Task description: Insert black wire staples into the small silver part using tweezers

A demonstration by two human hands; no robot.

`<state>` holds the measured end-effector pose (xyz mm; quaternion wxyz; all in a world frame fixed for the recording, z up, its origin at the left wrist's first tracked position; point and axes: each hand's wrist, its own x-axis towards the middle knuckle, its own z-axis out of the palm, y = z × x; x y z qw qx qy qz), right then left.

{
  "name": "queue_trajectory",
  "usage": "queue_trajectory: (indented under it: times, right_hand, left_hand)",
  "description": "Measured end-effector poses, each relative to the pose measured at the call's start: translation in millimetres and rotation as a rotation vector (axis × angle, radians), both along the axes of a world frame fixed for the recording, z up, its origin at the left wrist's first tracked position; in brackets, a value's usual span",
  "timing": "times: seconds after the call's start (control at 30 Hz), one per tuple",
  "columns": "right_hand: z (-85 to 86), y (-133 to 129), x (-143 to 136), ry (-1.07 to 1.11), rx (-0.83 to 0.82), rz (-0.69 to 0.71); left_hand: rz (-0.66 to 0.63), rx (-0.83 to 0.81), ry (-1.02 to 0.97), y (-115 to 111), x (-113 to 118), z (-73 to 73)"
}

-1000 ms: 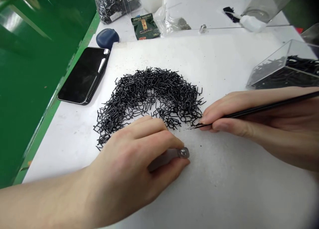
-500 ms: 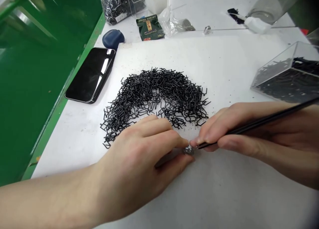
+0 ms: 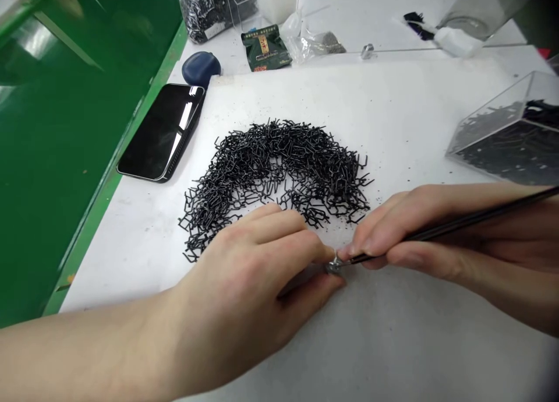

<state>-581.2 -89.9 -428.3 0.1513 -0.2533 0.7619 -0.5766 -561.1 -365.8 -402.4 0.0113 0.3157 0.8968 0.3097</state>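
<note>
Clamping small metal piece (image 3: 334, 267) in left hand (image 3: 257, 285); pinching slim black tool (image 3: 463, 221) in right hand (image 3: 476, 268), just beside. Brought tool tip here from black bent wires (image 3: 283, 143) beyond the grip, so apparently busy at the piece now.

The left hand (image 3: 257, 274), left forearm (image 3: 100, 344) and right hand (image 3: 467, 277) are all bare, the fingers (image 3: 303, 247) slim.
</note>
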Motion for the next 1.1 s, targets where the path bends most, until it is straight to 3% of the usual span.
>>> queue_trajectory:
  times: [0.23, 0.47, 1.1]
  right_hand:
    - [2.2, 1.4, 1.9, 0.036, 0.037, -0.033]
    - [4.5, 0.3, -4.3, 0.24, 0.199, -0.225]
    - [7.8, -3.4, 0.5, 0.205, 0.232, -0.217]
  left_hand:
    - [-0.045, 0.065, -0.017, -7.5, 5.3, -6.3]
    - [-0.056, 0.089, -0.021, -8.8, 3.5, -8.0]
    - [-0.052, 0.065, -0.05, -6.7, 3.1, -7.8]
